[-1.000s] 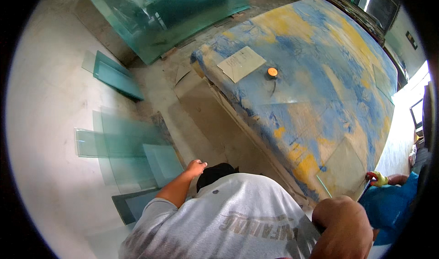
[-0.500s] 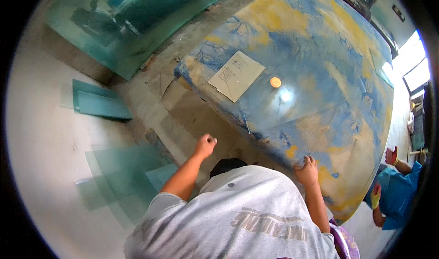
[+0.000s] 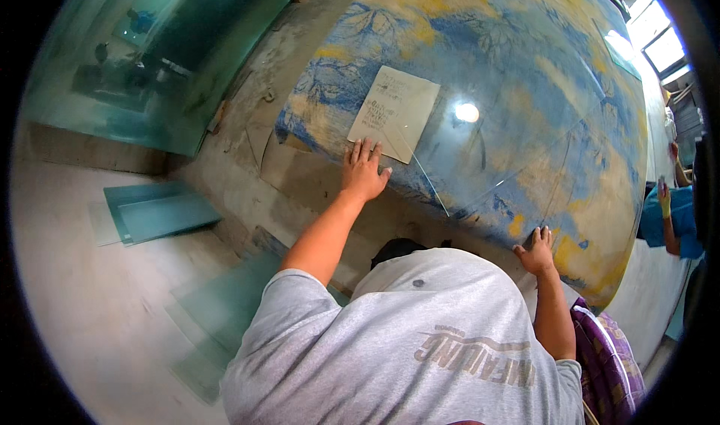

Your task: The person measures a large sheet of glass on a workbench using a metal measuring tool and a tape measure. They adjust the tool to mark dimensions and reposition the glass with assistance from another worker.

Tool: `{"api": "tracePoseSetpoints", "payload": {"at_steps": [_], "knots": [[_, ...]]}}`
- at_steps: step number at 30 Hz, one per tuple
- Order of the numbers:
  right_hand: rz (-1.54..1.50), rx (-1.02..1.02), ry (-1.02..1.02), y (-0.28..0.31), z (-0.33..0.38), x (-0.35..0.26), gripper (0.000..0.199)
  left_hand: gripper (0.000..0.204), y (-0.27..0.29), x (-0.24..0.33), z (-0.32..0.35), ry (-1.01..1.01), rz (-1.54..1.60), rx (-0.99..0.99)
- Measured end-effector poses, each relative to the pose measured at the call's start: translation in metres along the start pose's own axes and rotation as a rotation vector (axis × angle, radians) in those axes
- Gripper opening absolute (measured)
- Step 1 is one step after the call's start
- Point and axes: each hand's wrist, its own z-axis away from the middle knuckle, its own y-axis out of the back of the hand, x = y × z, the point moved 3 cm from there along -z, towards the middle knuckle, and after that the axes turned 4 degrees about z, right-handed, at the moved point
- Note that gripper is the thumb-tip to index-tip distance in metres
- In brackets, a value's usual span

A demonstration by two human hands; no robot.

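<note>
My left hand lies with its fingers spread at the near edge of a beige sheet with handwriting on it. Under the sheet is a table covered in blue and yellow patterned cloth. Farther right, my right hand rests on the table's near edge, fingers apart and holding nothing. Clear glass seems to lie over the cloth; a thin bright glass edge runs from the sheet toward the near edge. A round bright glare shows on the surface.
Large green-tinted glass panes stand at the far left. Smaller panes lean below them, and more glass is at the lower left. At the right edge, another person in blue stands beyond the table. Purple fabric is at my right.
My left hand has moved forward from beside the table to the beige sheet, its closed fingers now spread. My right hand stays on the table edge. The view has shifted.
</note>
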Motion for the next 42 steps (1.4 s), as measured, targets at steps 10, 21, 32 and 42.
{"api": "tracePoseSetpoints", "payload": {"at_steps": [10,21,32,42], "knots": [[-0.064,0.013,-0.024,-0.012,-0.005,0.013,0.099,0.074,0.004,0.013,0.016,0.083,0.064,0.02],[-0.1,0.05,-0.044,-0.019,-0.006,0.017,0.098,0.075,-0.006,0.011,0.014,0.096,0.141,0.069],[-0.178,0.021,-0.03,-0.018,-0.007,0.024,0.093,0.044,-0.004,0.023,0.006,0.036,0.669,0.398],[-0.192,0.057,0.003,-0.02,-0.011,0.028,0.089,0.032,-0.025,0.067,-0.04,0.735,2.024,-0.188]]}}
